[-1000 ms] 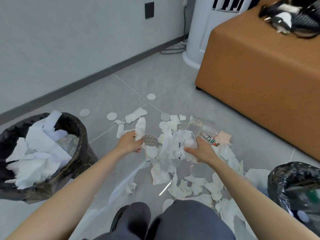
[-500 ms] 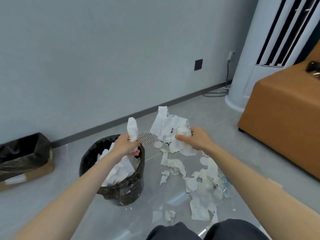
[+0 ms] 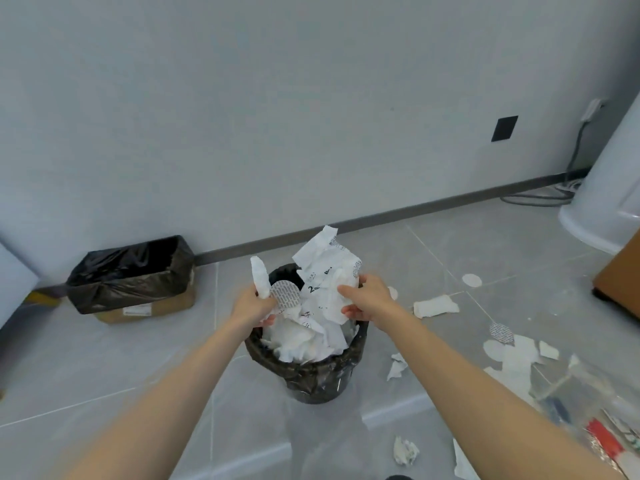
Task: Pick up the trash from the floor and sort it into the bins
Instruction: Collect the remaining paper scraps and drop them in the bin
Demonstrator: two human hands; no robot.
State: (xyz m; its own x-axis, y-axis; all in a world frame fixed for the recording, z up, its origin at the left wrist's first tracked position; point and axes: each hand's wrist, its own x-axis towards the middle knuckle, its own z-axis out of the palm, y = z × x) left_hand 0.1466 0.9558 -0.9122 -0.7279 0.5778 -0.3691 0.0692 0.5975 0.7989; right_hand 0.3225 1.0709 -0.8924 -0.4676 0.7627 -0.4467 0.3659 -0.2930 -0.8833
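Observation:
A round bin with a black liner [image 3: 313, 375] stands on the floor in front of me, heaped with white paper. My left hand [image 3: 254, 304] grips a rolled white paper scrap [image 3: 260, 277] and a round dotted disc [image 3: 284, 295] over the bin's left rim. Over the right rim, my right hand [image 3: 367, 299] holds a bunch of crumpled white printed paper [image 3: 329, 268]. More white scraps and discs [image 3: 509, 351] lie on the floor to the right.
A cardboard box lined with a black bag [image 3: 133, 275] sits against the wall at the left. Clear plastic packaging [image 3: 595, 410] lies at the lower right. A white cylindrical appliance [image 3: 609, 202] and a brown ottoman corner [image 3: 620, 282] stand at the right edge. A crumpled ball [image 3: 405, 450] lies near my knees.
Both hands lifted paper from the floor pile and carried it left to above the round bin. My view swung left, away from the ottoman.

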